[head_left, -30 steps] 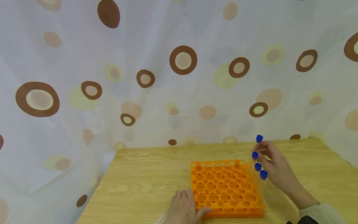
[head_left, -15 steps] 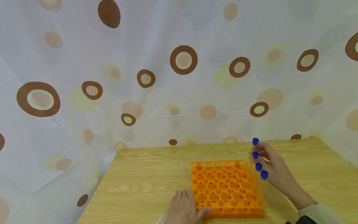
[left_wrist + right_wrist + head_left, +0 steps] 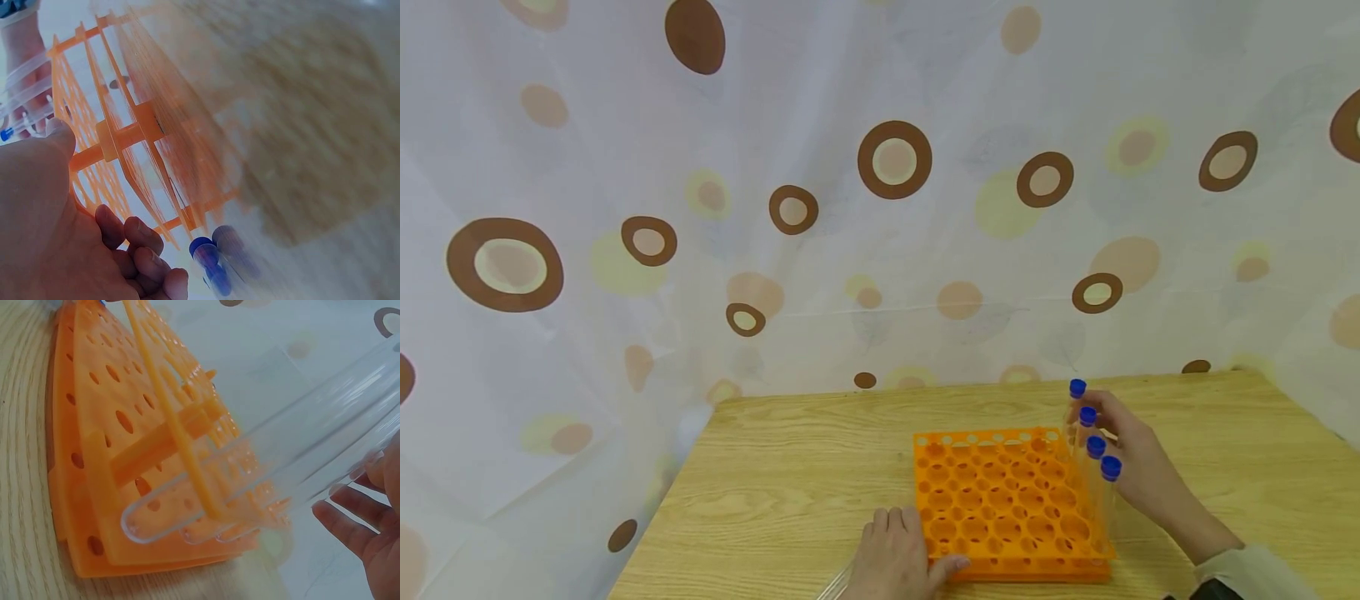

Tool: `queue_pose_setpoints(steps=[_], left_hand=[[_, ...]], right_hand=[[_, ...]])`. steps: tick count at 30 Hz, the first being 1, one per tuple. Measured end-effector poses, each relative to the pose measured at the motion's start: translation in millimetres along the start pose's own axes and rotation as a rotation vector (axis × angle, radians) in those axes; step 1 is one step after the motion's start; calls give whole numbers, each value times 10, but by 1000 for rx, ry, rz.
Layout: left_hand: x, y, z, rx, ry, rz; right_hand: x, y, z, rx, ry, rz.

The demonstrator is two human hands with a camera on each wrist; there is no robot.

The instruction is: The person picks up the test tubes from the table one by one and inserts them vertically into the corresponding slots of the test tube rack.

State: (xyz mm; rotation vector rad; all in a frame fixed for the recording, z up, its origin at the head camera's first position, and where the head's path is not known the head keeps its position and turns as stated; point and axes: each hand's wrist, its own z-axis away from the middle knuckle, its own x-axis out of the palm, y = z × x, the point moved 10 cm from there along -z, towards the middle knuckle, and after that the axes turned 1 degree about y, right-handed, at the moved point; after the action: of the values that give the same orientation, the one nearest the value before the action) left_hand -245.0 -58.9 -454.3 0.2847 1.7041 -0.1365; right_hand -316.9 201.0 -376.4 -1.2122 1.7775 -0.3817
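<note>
An orange test tube rack stands on the table, with round holes of different sizes. My left hand grips its front left corner, thumb along the front side and fingers at the left side. At the rack's back right corner my right hand pinches a clear test tube with a blue cap, below the cap. Three more blue-capped tubes stand upright in the right-hand row, in front of the held one. Clear tube bodies pass through the upper plate in the right wrist view.
More clear tubes lie on the table beside my left hand, partly hidden by it; their blue caps show in the left wrist view. A spotted curtain hangs behind the wooden table.
My right hand has brought the held tube down and a little to the left, in line with the other tubes. The left hand and the rack have stayed in place.
</note>
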Motion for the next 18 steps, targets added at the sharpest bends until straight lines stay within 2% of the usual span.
queue_pose_setpoints(steps=[5, 8, 11, 18], left_hand=[[-17, 7, 3, 7, 17, 0], [-17, 7, 5, 3, 16, -10], [-10, 3, 5, -5, 6, -10], [-19, 6, 10, -10, 6, -6]], right_hand=[[56, 73, 19, 55, -35, -126], [66, 84, 24, 52, -31, -84], [58, 60, 24, 16, -14, 21], [46, 86, 49, 14, -7, 86]])
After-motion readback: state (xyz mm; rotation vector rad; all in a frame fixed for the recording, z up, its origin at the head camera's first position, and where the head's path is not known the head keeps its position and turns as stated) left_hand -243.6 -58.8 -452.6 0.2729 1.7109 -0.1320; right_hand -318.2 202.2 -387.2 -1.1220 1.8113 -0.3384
